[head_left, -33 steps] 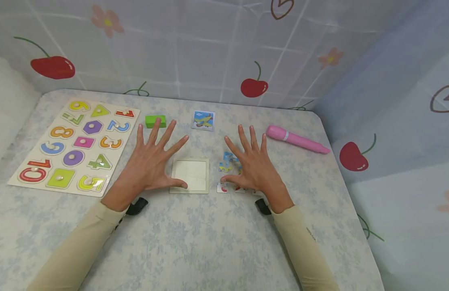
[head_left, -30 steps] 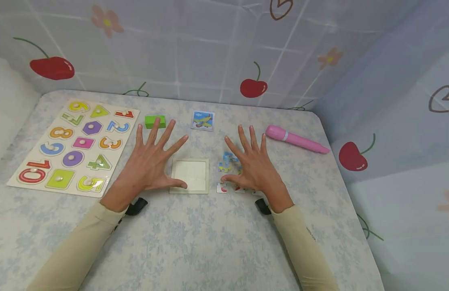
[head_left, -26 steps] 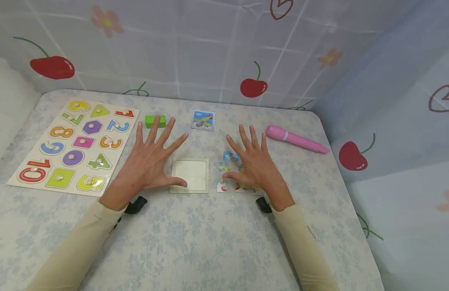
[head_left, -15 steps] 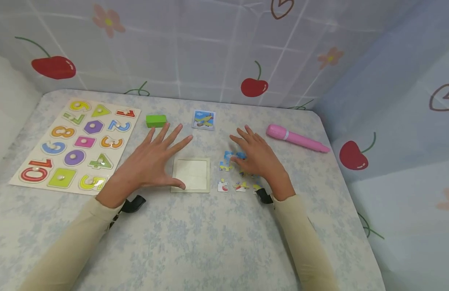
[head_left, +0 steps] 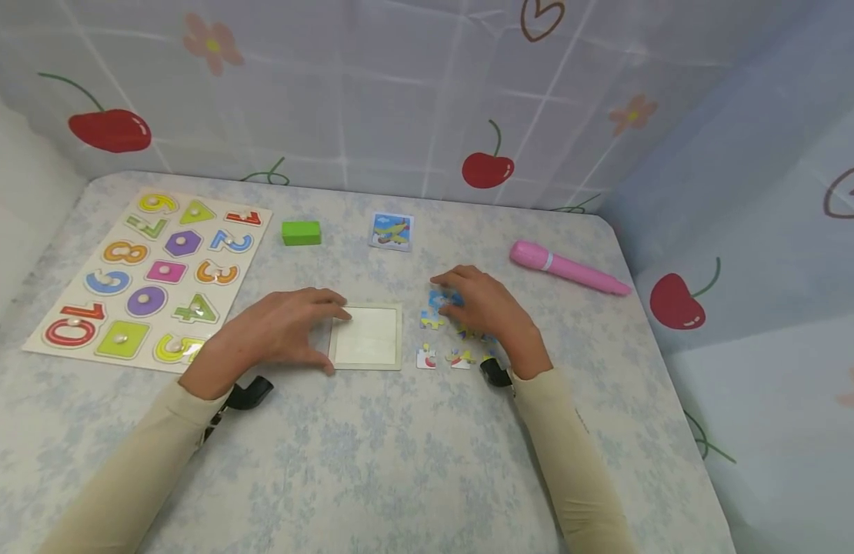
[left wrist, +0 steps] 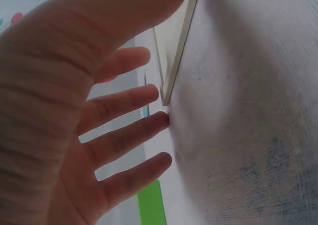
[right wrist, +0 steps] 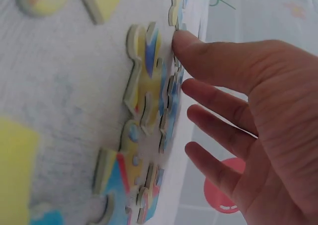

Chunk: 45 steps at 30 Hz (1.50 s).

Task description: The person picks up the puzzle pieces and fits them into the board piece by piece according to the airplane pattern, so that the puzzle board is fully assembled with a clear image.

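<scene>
My left hand (head_left: 281,327) hovers at the left side of a small pale square puzzle tray (head_left: 398,338). Its fingers reach over the upper left corner and the thumb points to the lower left one. In the left wrist view the fingers are apart beside the tray's edge (left wrist: 176,68), with nothing between them. Over several loose jigsaw pieces (head_left: 426,358) is my right hand (head_left: 489,308), covering some of them. The right wrist view shows the thumb close to blue-and-yellow pieces (right wrist: 144,71), the fingers spread and nothing held.
A number-and-shape peg board (head_left: 155,248) lies at left. Behind the tray are a green block (head_left: 301,233) and a small airplane picture card (head_left: 391,231). A pink pen-shaped stick (head_left: 572,269) lies at back right. A printed curtain borders the table's far edge.
Both hands have drawn in from spread fingers to relaxed, bent ones. The left fingers came down to the tray's corner; the right hand came down over the upper jigsaw pieces.
</scene>
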Available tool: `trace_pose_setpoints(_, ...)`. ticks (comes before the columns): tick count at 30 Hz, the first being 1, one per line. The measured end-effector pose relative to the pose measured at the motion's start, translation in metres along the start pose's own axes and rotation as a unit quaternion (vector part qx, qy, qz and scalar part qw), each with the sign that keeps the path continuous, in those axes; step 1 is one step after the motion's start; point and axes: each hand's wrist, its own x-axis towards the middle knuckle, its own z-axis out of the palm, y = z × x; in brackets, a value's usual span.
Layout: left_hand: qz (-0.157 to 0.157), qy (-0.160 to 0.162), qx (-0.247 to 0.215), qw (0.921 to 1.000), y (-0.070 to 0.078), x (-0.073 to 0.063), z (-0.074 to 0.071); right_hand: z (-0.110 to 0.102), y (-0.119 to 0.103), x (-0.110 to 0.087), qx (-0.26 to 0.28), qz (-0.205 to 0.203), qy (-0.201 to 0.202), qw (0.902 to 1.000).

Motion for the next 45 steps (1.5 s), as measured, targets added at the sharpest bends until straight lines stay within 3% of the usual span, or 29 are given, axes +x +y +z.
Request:
trace_pose_setpoints(17,-0.009,-0.002,-0.024,0.9997,-0.008,-0.005,0.004,0.002,-0.007,0.001,-0.012,-0.046,0.038,0.9982)
trace_pose_setpoints(23,-0.013,0.004,-0.027,0.9995,-0.009,-0.004,0.004,-0.001,-0.028,0.006,-0.015,-0.060,0.038,0.9974)
trace_pose_setpoints(33,-0.012,0.005,-0.035,0.9993,-0.011,0.002,0.004,0.006,-0.071,0.022,-0.068,-0.094,0.021,0.9931)
trace_pose_setpoints(45,-0.021,0.002,-0.049,0.9986,-0.017,0.001,0.006,0.026,-0.094,0.037,-0.088,-0.127,-0.017,0.9878)
